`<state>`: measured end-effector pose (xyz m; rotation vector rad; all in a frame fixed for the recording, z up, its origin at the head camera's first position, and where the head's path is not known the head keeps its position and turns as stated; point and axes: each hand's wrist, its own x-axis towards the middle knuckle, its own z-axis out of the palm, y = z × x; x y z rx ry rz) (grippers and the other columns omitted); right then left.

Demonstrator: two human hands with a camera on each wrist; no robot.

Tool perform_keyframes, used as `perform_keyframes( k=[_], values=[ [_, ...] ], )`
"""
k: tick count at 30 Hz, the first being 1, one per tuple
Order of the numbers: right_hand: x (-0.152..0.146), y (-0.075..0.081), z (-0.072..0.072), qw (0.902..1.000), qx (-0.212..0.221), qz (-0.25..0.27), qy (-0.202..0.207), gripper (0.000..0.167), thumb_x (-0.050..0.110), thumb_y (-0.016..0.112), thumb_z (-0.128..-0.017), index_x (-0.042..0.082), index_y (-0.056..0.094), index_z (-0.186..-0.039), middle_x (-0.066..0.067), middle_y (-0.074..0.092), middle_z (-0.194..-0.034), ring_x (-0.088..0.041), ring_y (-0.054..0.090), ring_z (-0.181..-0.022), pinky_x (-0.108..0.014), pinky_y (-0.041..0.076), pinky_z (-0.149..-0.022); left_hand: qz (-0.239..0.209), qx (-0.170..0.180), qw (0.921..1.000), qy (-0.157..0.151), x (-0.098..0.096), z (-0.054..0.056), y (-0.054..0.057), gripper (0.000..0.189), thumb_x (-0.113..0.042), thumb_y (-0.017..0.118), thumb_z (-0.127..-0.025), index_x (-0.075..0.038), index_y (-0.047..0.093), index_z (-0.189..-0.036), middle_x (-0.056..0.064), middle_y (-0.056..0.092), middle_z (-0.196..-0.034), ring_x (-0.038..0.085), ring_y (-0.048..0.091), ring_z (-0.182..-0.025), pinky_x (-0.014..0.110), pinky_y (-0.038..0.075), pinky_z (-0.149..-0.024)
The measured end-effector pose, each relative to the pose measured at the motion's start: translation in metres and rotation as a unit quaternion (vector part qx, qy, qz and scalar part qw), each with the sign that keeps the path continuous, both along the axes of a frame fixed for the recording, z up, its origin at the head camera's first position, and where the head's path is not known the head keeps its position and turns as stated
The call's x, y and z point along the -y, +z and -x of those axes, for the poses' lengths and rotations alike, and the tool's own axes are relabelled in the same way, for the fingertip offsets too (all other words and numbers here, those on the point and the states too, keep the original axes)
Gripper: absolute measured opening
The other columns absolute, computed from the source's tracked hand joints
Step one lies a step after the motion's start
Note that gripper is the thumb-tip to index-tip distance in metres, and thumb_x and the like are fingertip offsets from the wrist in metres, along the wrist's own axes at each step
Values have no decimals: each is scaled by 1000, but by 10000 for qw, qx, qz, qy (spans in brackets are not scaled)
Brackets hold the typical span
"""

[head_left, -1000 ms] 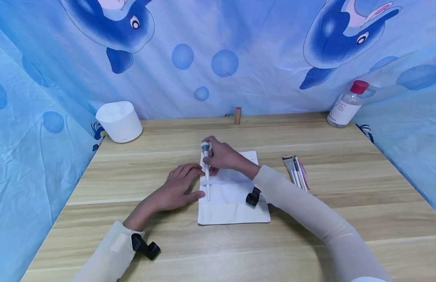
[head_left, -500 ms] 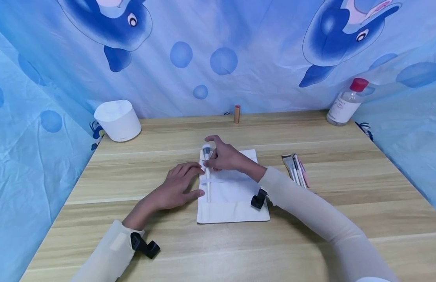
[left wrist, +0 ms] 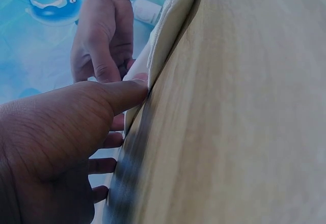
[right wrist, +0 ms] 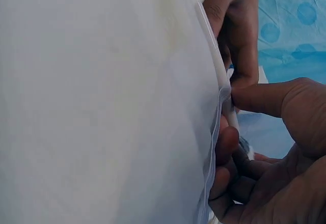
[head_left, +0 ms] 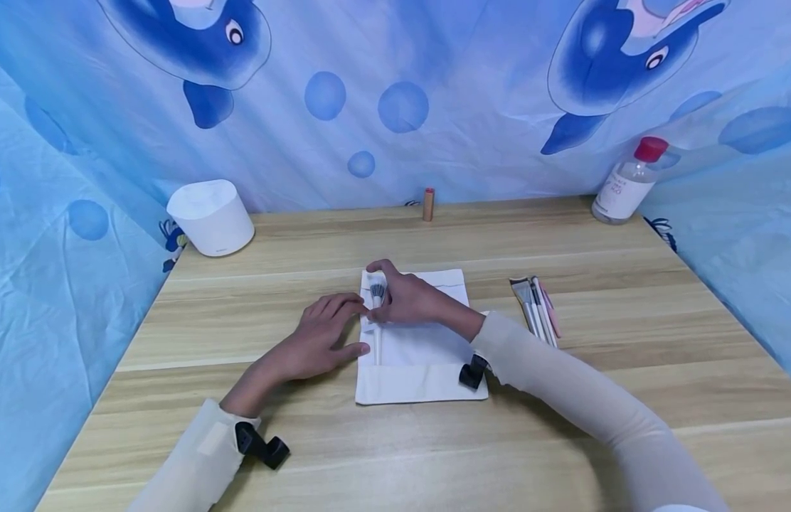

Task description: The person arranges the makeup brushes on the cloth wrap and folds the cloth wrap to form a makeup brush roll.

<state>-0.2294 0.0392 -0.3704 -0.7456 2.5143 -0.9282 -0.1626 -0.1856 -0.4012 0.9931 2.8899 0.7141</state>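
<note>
A white makeup brush point(head_left: 378, 345) with a grey-tipped head lies lengthwise along the left side of a white cloth brush pouch point(head_left: 427, 384). Its handle passes a thin band across the pouch and meets the edge of the near pocket, where its lower end is hidden. My right hand point(head_left: 411, 297) pinches the brush below its head, between thumb and fingers; the right wrist view shows the thumb on the handle point(right wrist: 216, 56) by the band. My left hand point(head_left: 319, 340) rests at the pouch's left edge, thumb and fingers spread and touching the cloth.
Several brushes point(head_left: 536, 311) lie together on the wooden table right of the pouch. At the back stand a white rounded container point(head_left: 211, 217), a small copper-coloured tube point(head_left: 429, 205) and a clear red-capped bottle point(head_left: 628, 183). A blue dolphin-print curtain encloses the table.
My right hand has moved nearer to me and the brush has slid with it toward the near pocket. The left hand stays at the pouch's edge.
</note>
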Motion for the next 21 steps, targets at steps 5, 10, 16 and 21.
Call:
perform_keyframes(
  k=[5,10,16,21],
  values=[
    [1,-1,-6,9993,-257,-237,131,71,32,75,-91,23,32,-147,4,67,-80,-13,63,-71,-32,48,-67,124,73,9999,31,0,1,-1,56,-48,66,-95,-16,50,-139,7,36,-153,29,26,-143,60,21,-109],
    [0,-3,-11,9954,-878,-227,323,54,34,72,-93,26,41,-137,7,65,-74,-12,60,-63,-32,47,-62,97,81,9999,11,0,2,-2,55,-48,65,-96,-17,50,-139,8,35,-154,29,26,-143,61,21,-109],
    [0,-5,-14,9888,-1394,-205,500,24,33,70,-95,26,57,-114,11,64,-77,-8,58,-65,-29,47,-63,16,-29,10000,-36,1,2,-4,56,-47,65,-96,-16,49,-140,8,36,-153,31,26,-142,62,21,-108],
    [0,-5,-15,9894,-1307,-280,564,4,31,67,-98,27,67,-99,11,65,-81,-6,56,-68,-27,45,-64,53,-23,10000,-29,1,3,-5,59,-48,64,-96,-14,48,-141,8,36,-153,30,25,-143,60,21,-109]
  ],
)
